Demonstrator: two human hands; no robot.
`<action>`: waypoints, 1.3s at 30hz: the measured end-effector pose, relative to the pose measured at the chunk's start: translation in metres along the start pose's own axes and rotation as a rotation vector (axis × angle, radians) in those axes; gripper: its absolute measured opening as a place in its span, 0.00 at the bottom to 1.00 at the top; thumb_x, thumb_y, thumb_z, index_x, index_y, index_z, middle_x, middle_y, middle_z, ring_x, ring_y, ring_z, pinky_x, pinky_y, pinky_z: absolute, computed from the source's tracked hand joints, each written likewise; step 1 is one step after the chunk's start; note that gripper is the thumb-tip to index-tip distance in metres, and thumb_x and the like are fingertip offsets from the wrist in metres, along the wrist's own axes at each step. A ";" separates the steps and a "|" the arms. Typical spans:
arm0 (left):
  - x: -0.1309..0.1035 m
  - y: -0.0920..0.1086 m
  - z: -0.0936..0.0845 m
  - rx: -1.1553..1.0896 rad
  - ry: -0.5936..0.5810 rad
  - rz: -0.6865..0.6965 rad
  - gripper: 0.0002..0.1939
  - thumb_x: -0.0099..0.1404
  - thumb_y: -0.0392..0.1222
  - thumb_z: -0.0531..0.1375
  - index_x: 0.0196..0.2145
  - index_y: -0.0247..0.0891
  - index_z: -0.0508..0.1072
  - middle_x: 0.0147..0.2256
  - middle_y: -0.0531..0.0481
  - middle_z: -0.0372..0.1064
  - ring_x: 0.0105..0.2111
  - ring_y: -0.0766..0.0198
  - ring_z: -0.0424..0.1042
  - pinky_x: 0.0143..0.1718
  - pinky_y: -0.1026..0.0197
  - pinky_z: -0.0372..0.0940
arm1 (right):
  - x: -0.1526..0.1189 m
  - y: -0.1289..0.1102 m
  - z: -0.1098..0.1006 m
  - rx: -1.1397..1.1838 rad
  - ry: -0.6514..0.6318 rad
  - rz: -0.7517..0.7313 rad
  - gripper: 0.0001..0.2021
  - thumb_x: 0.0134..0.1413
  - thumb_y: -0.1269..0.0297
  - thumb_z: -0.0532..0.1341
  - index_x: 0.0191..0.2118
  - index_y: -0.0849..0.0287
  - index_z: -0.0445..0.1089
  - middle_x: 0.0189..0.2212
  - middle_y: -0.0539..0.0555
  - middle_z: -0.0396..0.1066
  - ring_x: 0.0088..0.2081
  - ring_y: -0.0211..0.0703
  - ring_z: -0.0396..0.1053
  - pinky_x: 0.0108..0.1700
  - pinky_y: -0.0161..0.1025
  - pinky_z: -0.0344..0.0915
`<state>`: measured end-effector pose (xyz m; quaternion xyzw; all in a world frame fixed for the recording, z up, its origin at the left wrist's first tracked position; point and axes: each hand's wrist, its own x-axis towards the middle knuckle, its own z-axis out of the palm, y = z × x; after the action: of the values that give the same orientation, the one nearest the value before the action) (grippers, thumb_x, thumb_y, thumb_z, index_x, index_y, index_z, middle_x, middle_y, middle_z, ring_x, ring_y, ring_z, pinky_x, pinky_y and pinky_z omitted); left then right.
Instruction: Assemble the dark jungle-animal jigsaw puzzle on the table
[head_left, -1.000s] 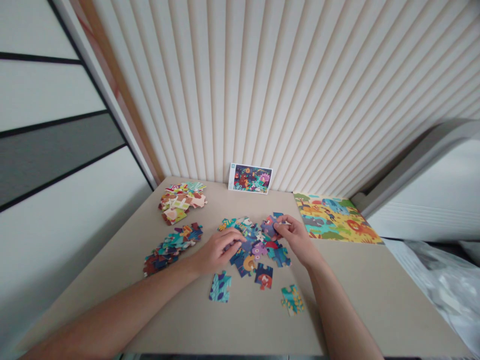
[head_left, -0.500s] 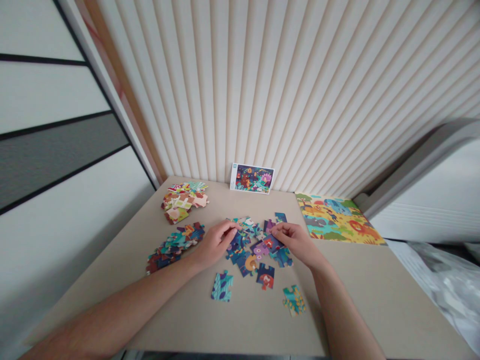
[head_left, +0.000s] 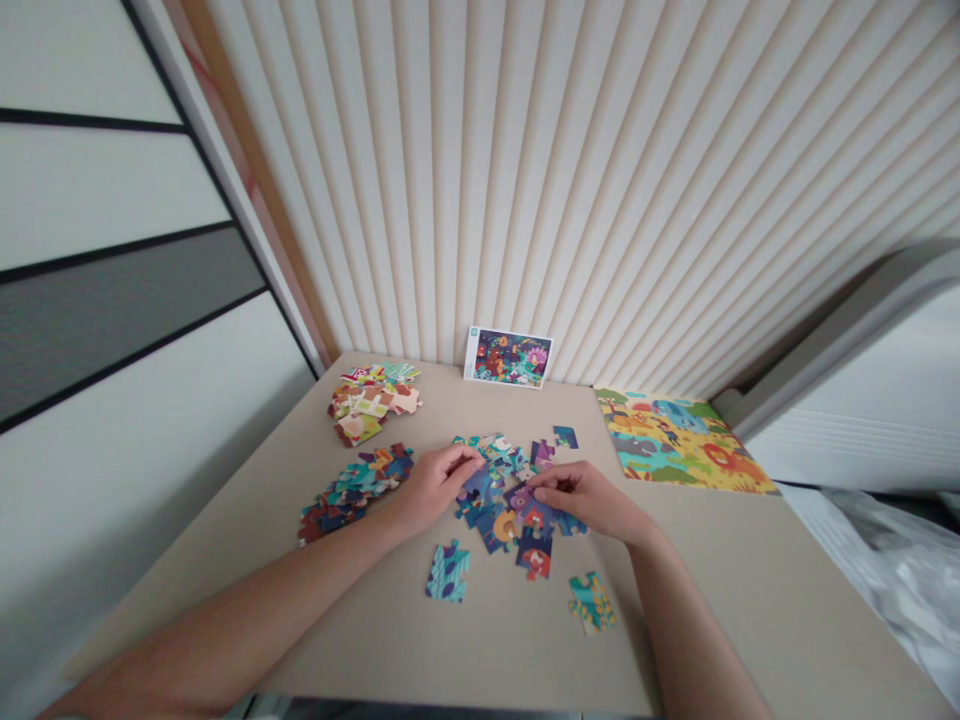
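A loose heap of blue and purple puzzle pieces lies on the table in front of me. My left hand is at the heap's left side, thumb and forefinger pinched on a blue puzzle piece, partly covered by the fingertips. Over the right side, my right hand has its fingers closed on a dark puzzle piece with a red figure, overlapping others. Nearer me are a teal leaf-patterned piece and a teal-and-yellow piece, apart from the heap.
A picture card leans against the pleated wall. Farther left are a pile of pink and green pieces and a pile of dark and teal pieces. A finished-looking animal puzzle lies at right, near a plastic bag.
My right hand has moved slightly toward me and left over the heap, bringing the piece with the red figure lower. The left hand stays nearly in place. The view has shifted slightly.
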<state>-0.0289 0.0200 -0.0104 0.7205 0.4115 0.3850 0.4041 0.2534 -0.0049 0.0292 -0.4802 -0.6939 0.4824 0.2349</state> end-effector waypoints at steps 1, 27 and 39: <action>0.000 0.001 -0.001 0.022 0.002 0.013 0.15 0.73 0.50 0.54 0.42 0.40 0.76 0.32 0.52 0.73 0.30 0.63 0.71 0.31 0.65 0.66 | 0.000 0.000 0.000 0.001 -0.004 0.003 0.20 0.57 0.46 0.65 0.45 0.56 0.81 0.27 0.51 0.73 0.25 0.37 0.63 0.26 0.33 0.58; -0.007 0.014 0.006 0.581 -0.205 0.406 0.02 0.67 0.36 0.59 0.36 0.40 0.68 0.34 0.50 0.69 0.39 0.60 0.69 0.44 0.58 0.63 | -0.016 0.046 -0.062 -0.410 0.344 0.332 0.09 0.52 0.67 0.58 0.32 0.59 0.77 0.27 0.54 0.77 0.29 0.43 0.71 0.32 0.37 0.62; -0.008 0.020 0.005 0.618 -0.247 0.501 0.19 0.70 0.34 0.55 0.56 0.44 0.72 0.53 0.44 0.69 0.54 0.52 0.67 0.57 0.47 0.62 | -0.013 0.019 -0.035 -0.594 0.339 0.139 0.10 0.53 0.63 0.64 0.41 0.53 0.80 0.40 0.56 0.78 0.44 0.51 0.73 0.43 0.40 0.64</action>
<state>-0.0213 0.0046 0.0036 0.9265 0.2682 0.2406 0.1088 0.2947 0.0004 0.0288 -0.6470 -0.7208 0.1875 0.1634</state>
